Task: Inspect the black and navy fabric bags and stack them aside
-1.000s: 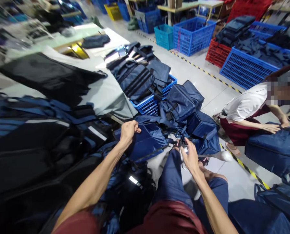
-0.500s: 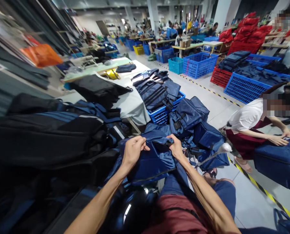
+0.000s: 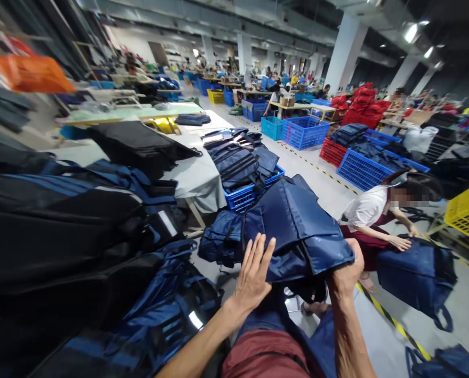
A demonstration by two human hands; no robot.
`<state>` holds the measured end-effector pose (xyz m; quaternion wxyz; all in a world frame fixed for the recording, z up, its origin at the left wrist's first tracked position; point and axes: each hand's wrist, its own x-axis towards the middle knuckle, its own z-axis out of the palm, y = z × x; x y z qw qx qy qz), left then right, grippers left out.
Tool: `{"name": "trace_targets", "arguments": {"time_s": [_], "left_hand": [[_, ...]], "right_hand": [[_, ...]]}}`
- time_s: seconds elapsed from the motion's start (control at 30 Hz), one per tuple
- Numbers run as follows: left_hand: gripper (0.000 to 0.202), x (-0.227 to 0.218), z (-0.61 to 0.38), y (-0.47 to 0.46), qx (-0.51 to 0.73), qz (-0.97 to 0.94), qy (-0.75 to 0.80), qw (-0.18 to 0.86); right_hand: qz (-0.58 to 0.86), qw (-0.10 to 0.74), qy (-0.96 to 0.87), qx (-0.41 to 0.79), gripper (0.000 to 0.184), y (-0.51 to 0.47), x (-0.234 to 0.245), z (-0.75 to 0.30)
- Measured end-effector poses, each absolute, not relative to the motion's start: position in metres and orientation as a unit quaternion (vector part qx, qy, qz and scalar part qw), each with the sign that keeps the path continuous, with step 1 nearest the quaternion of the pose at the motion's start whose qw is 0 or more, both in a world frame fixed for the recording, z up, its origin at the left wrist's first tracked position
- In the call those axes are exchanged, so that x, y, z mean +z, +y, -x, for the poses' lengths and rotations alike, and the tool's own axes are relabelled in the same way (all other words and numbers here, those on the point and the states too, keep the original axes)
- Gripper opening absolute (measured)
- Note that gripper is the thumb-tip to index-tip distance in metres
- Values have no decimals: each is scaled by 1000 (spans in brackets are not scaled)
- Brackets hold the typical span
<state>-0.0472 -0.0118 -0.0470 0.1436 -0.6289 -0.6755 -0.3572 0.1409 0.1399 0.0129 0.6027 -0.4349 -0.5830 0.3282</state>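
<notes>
Blue crates [image 3: 305, 132] (stacked bags [image 3: 234, 157] nearby)

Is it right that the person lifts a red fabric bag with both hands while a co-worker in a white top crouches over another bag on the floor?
Not quite. The fabric bag is navy blue, not red, as the head view shows. The left hand lies flat against it, the right hand grips its lower edge, and the co-worker in a white top does crouch over another navy bag on the floor.

Two bare forearms, no sleeves, watch or gloves, lead to the left hand [image 3: 253, 273] and right hand [image 3: 346, 273]; below them, dark red shorts [image 3: 258, 357].
</notes>
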Motion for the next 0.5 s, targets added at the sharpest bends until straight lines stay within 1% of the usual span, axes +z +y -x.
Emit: {"name": "trace_targets", "arguments": {"time_s": [0.07,0.1,0.17,0.23,0.27,0.3,0.33,0.4,0.43,0.5], "left_hand": [[123,-34,55,-8,-361,673,-628,148],[117,-24,58,-9,-367,693,-600,160],[100,0,62,-21,-388,717,-544,199],[83,24,67,-43,-389,738,-508,214],[78,35,69,-54,-379,754,-495,207],[75,43,71,-65,-363,773,-484,191],[73,50,72,-73,-344,793,-472,170],[70,56,70,-81,-314,830,-441,138],[69,56,66,-80,-307,841,-426,130],[66,54,52,-73,-309,853,-400,129]], "right_hand": [[455,609,-565,322,21,136,18,-162],[459,615,-553,324,21,133,21,-171],[454,621,-541,340,23,125,27,-187],[440,599,-562,363,39,112,32,-205],[436,577,-585,367,48,104,34,-215],[435,552,-611,364,52,96,34,-226],[436,528,-638,352,52,88,34,-237],[438,496,-678,320,44,74,29,-259],[439,490,-689,306,41,68,25,-270],[447,492,-686,296,40,60,14,-287]]}}
